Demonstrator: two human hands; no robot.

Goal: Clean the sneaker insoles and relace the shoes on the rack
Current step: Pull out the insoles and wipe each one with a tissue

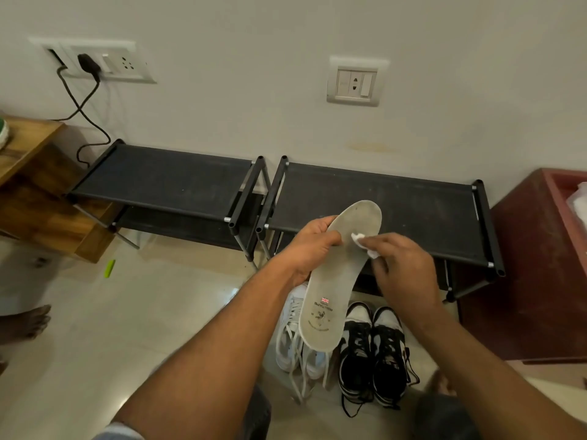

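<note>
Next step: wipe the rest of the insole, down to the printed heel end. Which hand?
Right. The right hand pinches the white wipe against the insole near its toe end, so it can likely sweep toward the heel. The left hand grips the insole's edge, holding it up.

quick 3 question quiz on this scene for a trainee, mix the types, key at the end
1. True or false: the left hand holds the insole.
2. What does the right hand press on the insole? A a brush; B a wipe; C a sponge.
3. Fill in: the white sneakers and the black-and-white sneakers stand on the ____, not on the rack.

Key: 1 true; 2 B; 3 floor.
</note>
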